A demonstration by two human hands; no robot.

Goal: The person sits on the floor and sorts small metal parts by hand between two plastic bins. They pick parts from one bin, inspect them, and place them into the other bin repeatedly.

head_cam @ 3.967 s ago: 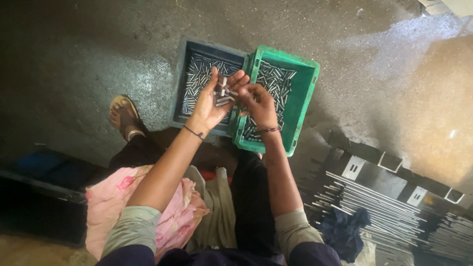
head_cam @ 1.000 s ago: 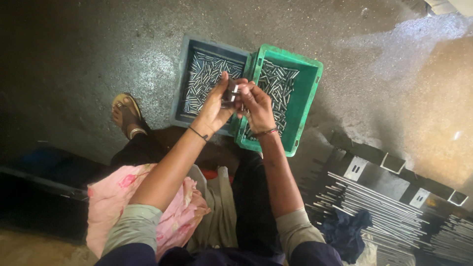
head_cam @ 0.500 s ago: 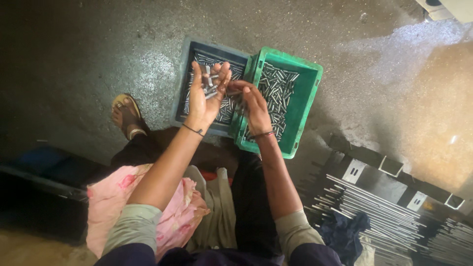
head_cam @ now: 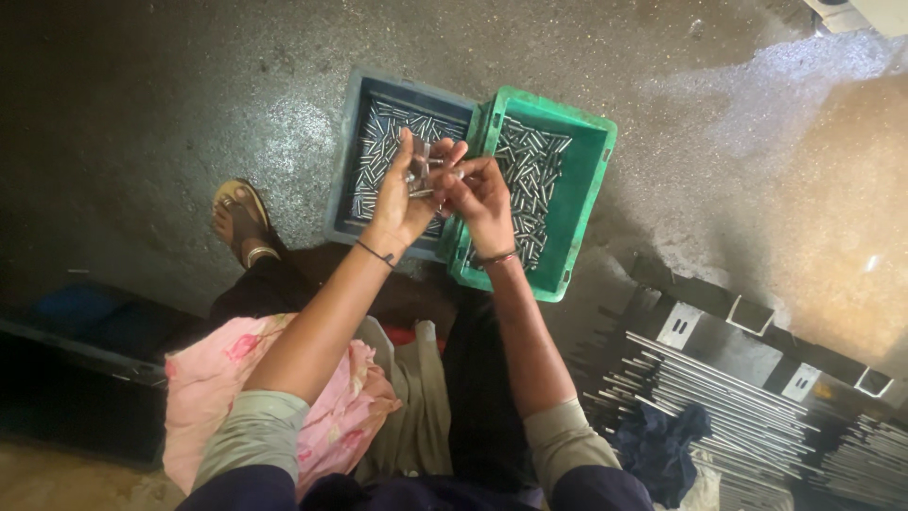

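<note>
1. Left hand (head_cam: 402,203): palm up, fingers spread and raised, cupping a small bundle of short metal pins (head_cam: 419,175). Half a second ago the palm lay flatter, the pins looser on it; now they sit gathered near my fingertips.
2. Right hand (head_cam: 482,199): fingers pinched narrow at the edge of the bundle, touching the pins in my left palm. A second ago both hands closed over one tight cluster; since then they have parted a little, and the right works at single pins.
3. My judgement: the handful is being sorted or counted out, not yet dropped in either crate.
4. Blue-grey crate (head_cam: 348,156): under my left hand, on the floor, holding a layer of like pins.
5. Green crate (head_cam: 591,180): touching the blue-grey one on its right, also part-filled with pins. Neither crate has shifted.
6. Sandalled foot (head_cam: 241,227): left of the crates.
7. Pink cloth (head_cam: 213,378): across my lap.
8. Long metal rods (head_cam: 719,397): stacked at lower right, well apart from my hands.
</note>
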